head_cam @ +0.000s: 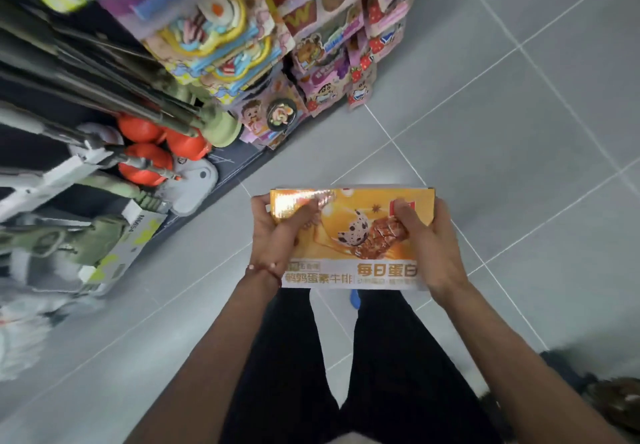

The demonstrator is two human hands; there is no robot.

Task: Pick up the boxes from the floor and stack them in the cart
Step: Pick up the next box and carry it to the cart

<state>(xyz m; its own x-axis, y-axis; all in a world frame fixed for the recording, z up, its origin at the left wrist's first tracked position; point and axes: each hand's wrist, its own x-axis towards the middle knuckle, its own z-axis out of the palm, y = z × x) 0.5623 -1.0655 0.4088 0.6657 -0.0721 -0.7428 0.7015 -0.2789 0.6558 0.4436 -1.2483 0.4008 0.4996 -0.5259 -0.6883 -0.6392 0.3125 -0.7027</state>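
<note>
A flat orange and white box (pixel 356 235) with a food picture and printed characters is held in the air above my legs, over the grey tiled floor. My left hand (pixel 277 232) grips its left edge, thumb curled over the top face. My right hand (pixel 427 246) grips its right edge the same way. No cart is in view.
Shop shelves (pixel 114 104) packed with toys and colourful packets run along the left and far middle. A toy box (pixel 114 249) juts out low at the left. Grey floor tiles (pixel 519 131) stretch to the right. Something dark lies at the bottom right corner (pixel 609 398).
</note>
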